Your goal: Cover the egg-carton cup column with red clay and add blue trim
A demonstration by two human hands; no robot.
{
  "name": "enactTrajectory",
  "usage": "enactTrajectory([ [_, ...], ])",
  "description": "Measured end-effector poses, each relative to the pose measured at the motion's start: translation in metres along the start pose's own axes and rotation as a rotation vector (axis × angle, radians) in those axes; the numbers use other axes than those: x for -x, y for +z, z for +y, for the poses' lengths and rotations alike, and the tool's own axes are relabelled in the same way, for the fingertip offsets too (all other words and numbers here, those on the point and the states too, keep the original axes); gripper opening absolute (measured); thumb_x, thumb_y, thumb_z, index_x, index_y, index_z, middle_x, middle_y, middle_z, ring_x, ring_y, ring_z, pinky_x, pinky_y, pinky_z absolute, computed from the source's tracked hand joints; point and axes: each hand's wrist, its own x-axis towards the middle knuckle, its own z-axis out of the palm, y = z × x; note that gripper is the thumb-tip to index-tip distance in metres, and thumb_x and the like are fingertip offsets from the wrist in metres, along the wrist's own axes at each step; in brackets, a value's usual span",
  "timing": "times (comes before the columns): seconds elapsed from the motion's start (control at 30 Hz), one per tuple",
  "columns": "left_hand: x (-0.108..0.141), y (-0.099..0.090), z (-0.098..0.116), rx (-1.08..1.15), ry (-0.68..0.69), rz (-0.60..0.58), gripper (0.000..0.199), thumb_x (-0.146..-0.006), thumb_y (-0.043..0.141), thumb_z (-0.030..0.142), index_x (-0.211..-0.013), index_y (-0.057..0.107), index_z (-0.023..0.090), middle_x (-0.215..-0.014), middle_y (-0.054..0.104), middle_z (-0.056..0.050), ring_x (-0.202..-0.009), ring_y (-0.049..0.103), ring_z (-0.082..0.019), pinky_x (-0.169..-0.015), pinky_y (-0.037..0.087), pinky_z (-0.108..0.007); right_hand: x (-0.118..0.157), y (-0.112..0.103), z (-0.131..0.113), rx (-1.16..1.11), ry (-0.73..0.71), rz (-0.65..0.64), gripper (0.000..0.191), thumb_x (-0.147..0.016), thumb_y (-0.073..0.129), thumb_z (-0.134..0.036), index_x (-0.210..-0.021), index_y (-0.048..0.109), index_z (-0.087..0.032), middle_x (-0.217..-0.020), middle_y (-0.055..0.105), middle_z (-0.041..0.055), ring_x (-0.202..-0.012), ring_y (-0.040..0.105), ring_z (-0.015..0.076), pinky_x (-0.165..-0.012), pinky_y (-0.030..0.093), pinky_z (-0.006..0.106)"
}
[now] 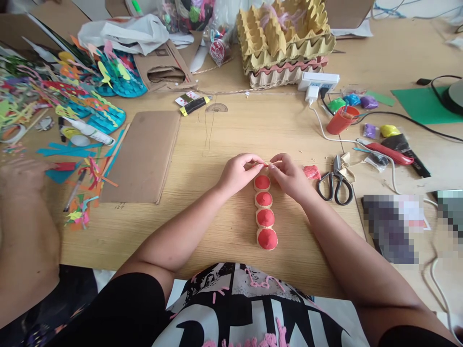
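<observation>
A strip of egg-carton cups lies on the table in front of me, pointing away from my body. Red, clay-like material covers the visible cups, rising to a small peak on several of them. At the strip's far end, my left hand pinches the edge from the left. My right hand pinches the same end from the right, fingertips close to the left ones. A bit of red and pale edge shows between the fingers; the rest there is hidden. Beside my right hand is a small red packet.
Black-handled scissors lie to the right, near a red cup and a white cable. Left is a cardboard sheet; beyond it, paper scraps and another person's arm. Stacked egg trays stand at the back.
</observation>
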Motion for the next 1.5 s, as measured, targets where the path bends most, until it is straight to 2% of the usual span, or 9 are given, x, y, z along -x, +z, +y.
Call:
enactTrajectory([
  [0.27, 0.003, 0.007, 0.004, 0.125, -0.03, 0.0, 0.011, -0.098, 0.08, 0.03, -0.104, 0.082, 0.021, -0.113, 0.089, -0.009, -0.105, 0.085, -0.021, -0.098, 0.069, -0.035, 0.002, 0.003, -0.01, -0.465, 0.218, -0.028, 0.077, -0.065, 0.108, -0.062, -0.111, 0.055, -0.029, -0.07, 0.059, -0.0113, -0.06, 0.05, 0.0112, -0.057, 0.033, 0.025],
  [0.43, 0.007, 0.009, 0.009, 0.098, 0.051, 0.005, 0.025, -0.101, 0.083, 0.039, -0.118, 0.079, 0.021, -0.125, 0.086, -0.011, -0.115, 0.083, -0.022, -0.102, 0.068, -0.034, 0.004, 0.006, -0.014, -0.563, 0.215, -0.046, 0.085, -0.057, 0.113, -0.055, -0.109, 0.052, -0.029, -0.071, 0.06, -0.0126, -0.058, 0.044, 0.0089, -0.057, 0.031, 0.024],
  [0.6, 0.006, 0.011, 0.006, 0.145, -0.059, 0.049, 0.046, -0.103, 0.086, 0.046, -0.14, 0.069, 0.026, -0.152, 0.075, -0.014, -0.14, 0.074, -0.025, -0.109, 0.067, -0.035, 0.007, 0.005, -0.014, -0.622, 0.152, -0.038, 0.082, -0.06, 0.112, -0.058, -0.107, 0.052, -0.029, -0.076, 0.063, -0.011, -0.059, 0.046, 0.0088, -0.057, 0.029, 0.025],
  [0.67, 0.005, 0.012, 0.008, 0.292, -0.193, 0.038, 0.048, -0.103, 0.087, 0.046, -0.142, 0.067, 0.027, -0.149, 0.076, -0.013, -0.136, 0.076, -0.024, -0.107, 0.067, -0.036, 0.007, 0.004, -0.013, -0.659, 0.142, -0.024, 0.081, -0.061, 0.113, -0.056, -0.106, 0.052, -0.029, -0.074, 0.061, -0.0116, -0.058, 0.043, 0.0081, -0.056, 0.028, 0.024],
  [0.77, 0.005, 0.013, 0.017, 0.618, -0.435, -0.044, 0.045, -0.101, 0.089, 0.047, -0.135, 0.069, 0.025, -0.132, 0.083, -0.009, -0.111, 0.081, -0.021, -0.093, 0.066, -0.034, 0.007, 0.001, -0.011, -0.692, 0.124, -0.014, 0.078, -0.063, 0.114, -0.054, -0.105, 0.054, -0.029, -0.072, 0.056, -0.0119, -0.058, 0.038, 0.0082, -0.055, 0.026, 0.024],
  [0.9, 0.007, 0.013, 0.03, 0.917, -0.553, -0.095, 0.038, -0.099, 0.091, 0.047, -0.121, 0.075, 0.02, -0.108, 0.084, -0.005, -0.091, 0.079, -0.016, -0.082, 0.06, -0.029, 0.008, -0.001, -0.007, -0.732, 0.095, -0.005, 0.074, -0.063, 0.116, -0.051, -0.103, 0.057, -0.029, -0.073, 0.056, -0.0105, -0.059, 0.037, 0.0087, -0.054, 0.027, 0.025],
  [1.03, 0.005, 0.011, 0.033, 1.033, -0.58, -0.167, 0.035, -0.096, 0.095, 0.045, -0.114, 0.08, 0.018, -0.098, 0.084, -0.004, -0.085, 0.077, -0.016, -0.077, 0.057, -0.028, 0.008, -0.001, -0.006, -0.79, 0.102, -0.011, 0.071, -0.061, 0.118, -0.048, -0.099, 0.06, -0.028, -0.071, 0.053, -0.0106, -0.058, 0.036, 0.0083, -0.053, 0.027, 0.023],
  [1.27, 0.003, 0.008, 0.026, 1.053, -0.507, -0.305, 0.05, -0.08, 0.108, 0.051, -0.113, 0.086, 0.02, -0.103, 0.086, -0.004, -0.089, 0.079, -0.017, -0.083, 0.058, -0.029, 0.008, 0.002, -0.008, -0.852, 0.096, -0.013, 0.072, -0.056, 0.12, -0.045, -0.097, 0.064, -0.026, -0.074, 0.058, -0.0091, -0.059, 0.036, 0.007, -0.052, 0.027, 0.021],
  [1.5, 0.004, 0.01, 0.024, 1.048, -0.526, -0.253, 0.053, -0.075, 0.112, 0.046, -0.112, 0.084, 0.019, -0.105, 0.087, -0.003, -0.089, 0.079, -0.015, -0.085, 0.059, -0.028, 0.009, 0.004, -0.008, -0.838, 0.075, -0.048, 0.068, -0.06, 0.119, -0.047, -0.096, 0.064, -0.027, -0.069, 0.053, -0.0104, -0.059, 0.033, 0.0077, -0.053, 0.026, 0.019],
])
